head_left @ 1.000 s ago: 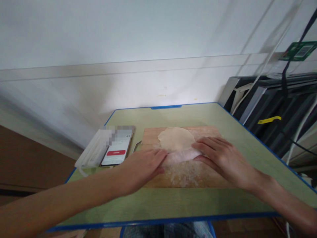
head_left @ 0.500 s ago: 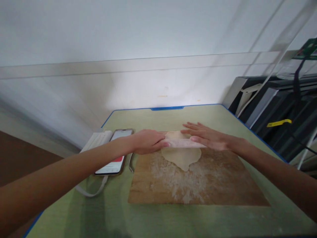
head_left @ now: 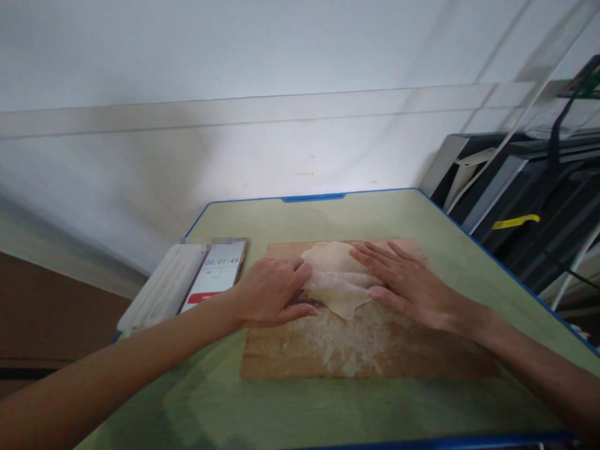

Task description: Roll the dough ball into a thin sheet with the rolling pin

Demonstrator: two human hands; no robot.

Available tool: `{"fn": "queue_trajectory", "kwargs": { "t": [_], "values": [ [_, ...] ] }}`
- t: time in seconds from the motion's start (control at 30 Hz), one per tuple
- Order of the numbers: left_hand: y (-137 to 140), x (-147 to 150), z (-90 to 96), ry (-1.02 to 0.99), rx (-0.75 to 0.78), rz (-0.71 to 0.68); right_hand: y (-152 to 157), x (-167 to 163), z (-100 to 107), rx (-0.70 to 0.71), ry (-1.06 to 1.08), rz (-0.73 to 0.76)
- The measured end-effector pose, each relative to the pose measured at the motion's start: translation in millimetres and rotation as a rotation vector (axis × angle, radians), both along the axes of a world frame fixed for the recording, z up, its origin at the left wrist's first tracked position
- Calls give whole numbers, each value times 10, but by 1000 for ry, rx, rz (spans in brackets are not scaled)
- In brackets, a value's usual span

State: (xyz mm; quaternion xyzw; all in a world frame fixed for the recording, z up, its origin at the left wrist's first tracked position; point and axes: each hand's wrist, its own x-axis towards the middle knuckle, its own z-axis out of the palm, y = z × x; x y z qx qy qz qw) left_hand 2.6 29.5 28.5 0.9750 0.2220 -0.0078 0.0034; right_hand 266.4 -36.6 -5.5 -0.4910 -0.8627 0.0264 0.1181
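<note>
A pale rolling pin, dusted with flour, lies crosswise over a thin flattened sheet of dough. The dough shows both behind and in front of the pin, narrowing to a blunt point at the near side. Under it is a wooden board with loose flour scattered on its surface. My left hand is curled over the pin's left end, thumb apart from the fingers. Across the right end rests my right hand, fingers stretched out and lying flat; it hides that end of the pin.
To the left, a phone showing a running timer leans beside a white ridged object. The green table has a blue edge and stands against a white wall. Dark flat panels and cables stand along the right side.
The pin has come slightly nearer, uncovering more dough behind it. My left thumb has spread away from the fingers, and my right hand has shifted toward me. The camera view has shifted slightly.
</note>
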Motion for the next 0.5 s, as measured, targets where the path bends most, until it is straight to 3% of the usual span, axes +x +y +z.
{"fn": "queue_trajectory", "kwargs": {
  "t": [0.1, 0.33, 0.5],
  "values": [
    [56, 46, -6, -18, -37, 32, 100, 8, 39, -65, 9, -3],
    [487, 169, -86, -38, -128, 147, 678, 84, 105, -224, -20, -142],
    [313, 103, -78, -60, -173, 155, 463, 64, 67, -170, 0, -133]
  ]
}}
